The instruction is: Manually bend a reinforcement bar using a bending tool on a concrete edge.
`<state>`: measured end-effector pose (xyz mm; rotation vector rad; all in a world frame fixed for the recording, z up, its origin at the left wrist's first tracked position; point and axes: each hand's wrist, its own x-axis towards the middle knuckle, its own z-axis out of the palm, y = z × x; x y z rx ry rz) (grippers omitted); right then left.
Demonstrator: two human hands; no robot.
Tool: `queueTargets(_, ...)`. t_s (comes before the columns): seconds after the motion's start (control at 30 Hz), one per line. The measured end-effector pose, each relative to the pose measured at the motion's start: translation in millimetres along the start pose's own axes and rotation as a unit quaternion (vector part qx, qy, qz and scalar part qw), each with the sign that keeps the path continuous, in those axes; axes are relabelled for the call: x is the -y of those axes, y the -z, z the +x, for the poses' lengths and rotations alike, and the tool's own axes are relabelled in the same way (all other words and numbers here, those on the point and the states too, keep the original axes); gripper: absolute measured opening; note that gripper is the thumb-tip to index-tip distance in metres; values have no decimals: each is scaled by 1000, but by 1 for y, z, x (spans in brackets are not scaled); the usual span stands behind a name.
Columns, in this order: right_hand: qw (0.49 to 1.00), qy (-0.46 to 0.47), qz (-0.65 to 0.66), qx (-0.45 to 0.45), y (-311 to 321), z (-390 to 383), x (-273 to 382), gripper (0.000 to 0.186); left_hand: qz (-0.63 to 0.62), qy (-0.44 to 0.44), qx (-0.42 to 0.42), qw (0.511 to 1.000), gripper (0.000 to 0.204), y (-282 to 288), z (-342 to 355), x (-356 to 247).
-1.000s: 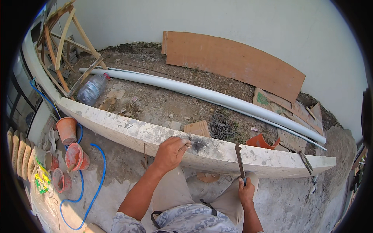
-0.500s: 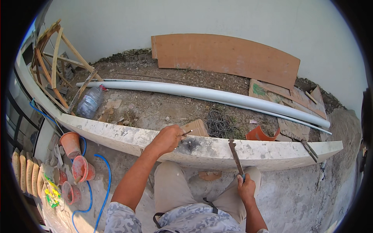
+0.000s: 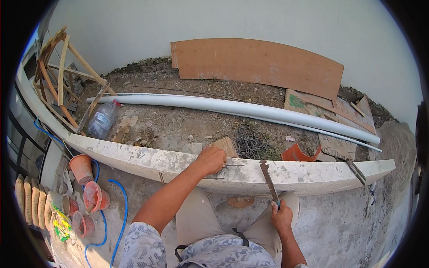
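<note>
My left hand [image 3: 212, 160] is closed on a thin metal rod [image 3: 234, 165] above the low wall's pale top [image 3: 134, 154]; the rod's end points right. Another thin rod end [image 3: 214, 178] shows under that wrist; whether the two join is hidden. In my right hand [image 3: 281, 215] is a flat steel rebar bending wrench [image 3: 269, 178] with a notched head and blue grip, held by my right thigh with its head over the wall top. Beyond the wall lies a heap of bent steel wire stirrups [image 3: 251, 142], beside a piece of cardboard [image 3: 227, 146].
Dark long-handled pincers [image 3: 356, 172] lie across the wall at right. A curved orange piece [image 3: 300, 153], white pipes [image 3: 232, 107] and a plywood sheet [image 3: 259, 64] lie beyond. At left are a plastic bottle [image 3: 103, 119], a wooden frame [image 3: 61, 71], buckets [image 3: 82, 168] and a blue hose [image 3: 123, 219].
My left hand has moved right along the wall, and the rod in it has turned from slanting upward to lying level. The wrench in my right hand has barely moved.
</note>
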<state>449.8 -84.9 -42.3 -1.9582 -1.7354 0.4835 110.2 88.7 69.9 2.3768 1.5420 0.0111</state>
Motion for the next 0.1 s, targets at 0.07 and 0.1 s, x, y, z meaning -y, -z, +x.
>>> queueTargets(0.07,1000,3,-6,0,-4,-1,-5,37,-21,3,-64,998,23,-7,-4,5)
queueTargets(0.1,1000,4,-12,-2,-6,0,-8,38,-41,3,-127,991,28,-10,-8,9)
